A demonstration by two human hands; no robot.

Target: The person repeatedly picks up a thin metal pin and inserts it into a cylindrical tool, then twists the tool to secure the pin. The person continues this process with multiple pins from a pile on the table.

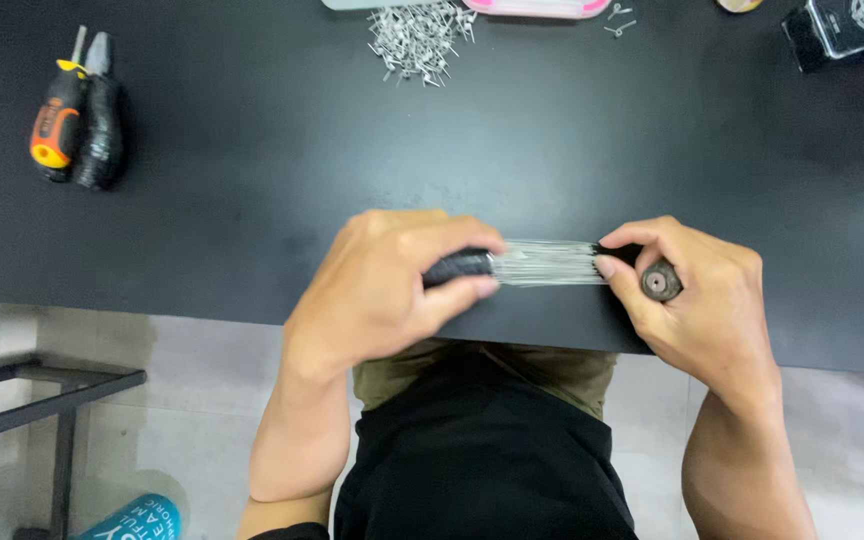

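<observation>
Over the front edge of the black table, my two hands hold one bundle of thin silver wires stretched level between them. My left hand grips the bundle's dark-wrapped left end between thumb and fingers. My right hand pinches the bundle's right end with thumb and forefinger, and a small round dark metal part sits in the same hand, its face toward me.
A heap of small silver metal pieces lies at the table's far edge beside a pink tray. An orange-handled screwdriver and black-handled pliers lie far left. A black box sits far right. A metal frame stands on the floor.
</observation>
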